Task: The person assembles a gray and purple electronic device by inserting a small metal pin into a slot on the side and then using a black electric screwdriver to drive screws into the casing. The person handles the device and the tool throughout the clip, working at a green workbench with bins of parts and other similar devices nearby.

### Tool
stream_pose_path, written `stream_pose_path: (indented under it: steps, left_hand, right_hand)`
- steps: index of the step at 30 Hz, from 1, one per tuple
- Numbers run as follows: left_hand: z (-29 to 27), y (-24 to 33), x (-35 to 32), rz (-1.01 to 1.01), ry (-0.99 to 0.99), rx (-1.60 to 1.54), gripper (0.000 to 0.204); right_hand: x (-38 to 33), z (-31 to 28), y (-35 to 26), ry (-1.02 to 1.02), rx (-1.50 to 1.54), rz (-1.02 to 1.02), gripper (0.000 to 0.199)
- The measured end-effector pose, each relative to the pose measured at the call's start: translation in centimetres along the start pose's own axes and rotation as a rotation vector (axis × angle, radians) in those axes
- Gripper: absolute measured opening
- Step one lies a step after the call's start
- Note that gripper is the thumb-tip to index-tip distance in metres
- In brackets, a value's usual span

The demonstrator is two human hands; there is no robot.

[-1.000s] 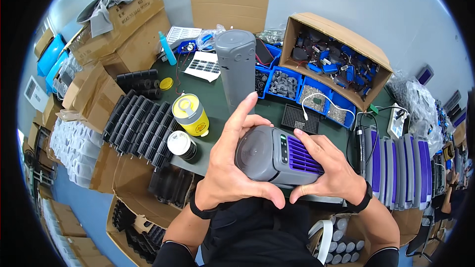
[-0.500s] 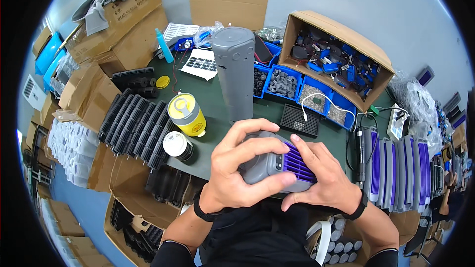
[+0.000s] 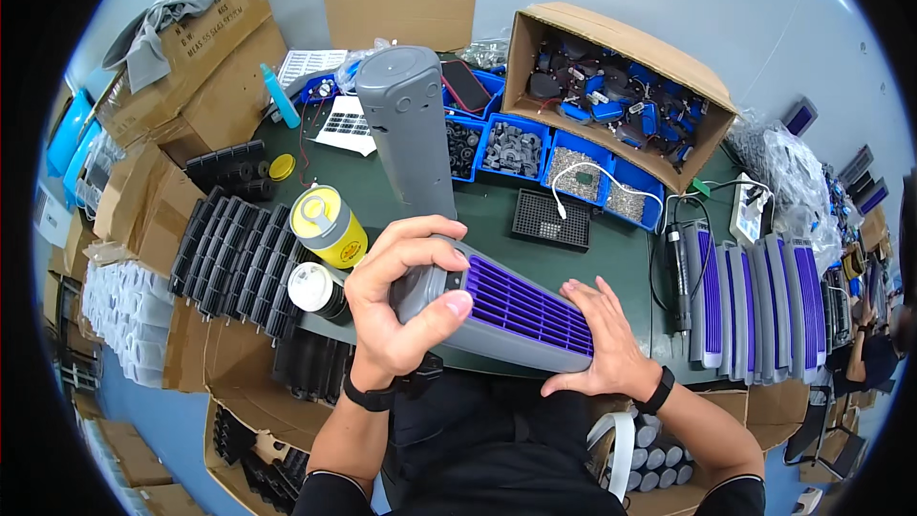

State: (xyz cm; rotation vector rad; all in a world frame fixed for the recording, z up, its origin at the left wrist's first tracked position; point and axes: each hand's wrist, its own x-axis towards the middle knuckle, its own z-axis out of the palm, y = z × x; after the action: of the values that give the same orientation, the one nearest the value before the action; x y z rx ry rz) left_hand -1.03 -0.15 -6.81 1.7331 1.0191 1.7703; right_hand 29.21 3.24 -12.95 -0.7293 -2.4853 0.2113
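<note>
A long grey fan housing with a purple slatted grille (image 3: pixel 530 313) lies crosswise before me, its grille facing up and its left end raised a little higher in the picture. My left hand (image 3: pixel 394 291) wraps round the rounded left end, thumb on the near side and fingers over the far side. At the other end, my right hand (image 3: pixel 611 346) braces the housing between its spread fingers and thumb. Beyond my left hand stands a tall grey casing (image 3: pixel 406 124). A yellow-lidded cup (image 3: pixel 330 226) and a white-capped jar (image 3: pixel 312 287) are to its left.
Blue bins (image 3: pixel 516 147) of small parts stand under an open carton (image 3: pixel 712 158) of wired blue parts. A black grid tray (image 3: pixel 551 220) sits before them. Purple-grilled housings (image 3: pixel 764 311) line the right side, beside an electric screwdriver (image 3: pixel 679 277). Black rollers (image 3: pixel 239 253) are stacked left.
The housing has swung from end-on to lengthwise, showing its full grille. My hands have moved apart, the left going left, the right now at the far end. The view has shifted slightly.
</note>
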Motion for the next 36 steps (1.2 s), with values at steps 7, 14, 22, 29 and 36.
stream_pose_path:
  steps: [7,14,22,29,36]
  left_hand:
    - [-0.2,-1.0,-0.2,-0.049,0.011,-0.047,0.030]
    - [0.0,-0.8,1.6,0.005,-0.012,-0.138,0.024]
    - [-2.8,4.3,0.7,-0.089,-0.412,0.040,0.086]
    - [-2.5,1.0,-1.7,-0.117,-0.045,-0.146,0.090]
    - [-1.7,-1.4,-4.4,-0.247,0.072,-0.201,0.085]
  right_hand:
    - [-0.7,0.4,-0.9,-0.124,0.178,0.208,0.130]
    - [-0.7,1.5,-1.3,-0.012,0.169,0.222,0.124]
    - [-2.8,-3.8,-3.8,-0.484,0.919,0.504,0.118]
    - [-6.1,-8.4,-4.3,-0.297,1.538,0.547,0.144]
    - [-7.9,-7.4,-6.9,0.379,0.540,0.303,0.124]
